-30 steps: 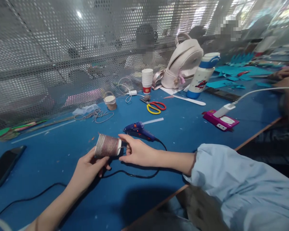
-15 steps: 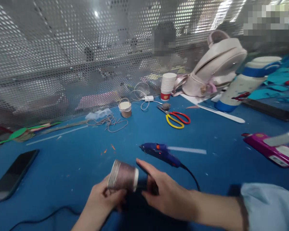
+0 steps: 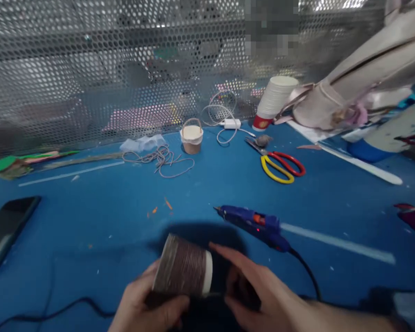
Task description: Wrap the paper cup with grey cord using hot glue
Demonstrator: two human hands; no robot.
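Observation:
A paper cup wrapped in brown cord lies on its side in my left hand, whose fingers curl round it near the bottom edge of the view. My right hand is at the cup's white rim end, index finger stretched along it, other fingers curled; whether they hold anything is hidden. A blue glue gun with a white glue stick lies just beyond my right hand, its black cord running back past my wrist.
On the blue table: a dark phone at left, loose cord, a small finished basket cup, red-yellow scissors, a stack of paper cups, a pale backpack. A perforated metal screen backs the table.
The view has moved closer and lower over the table. Both hands with the wrapped cup now sit at the bottom edge; the cup stays held in my left hand.

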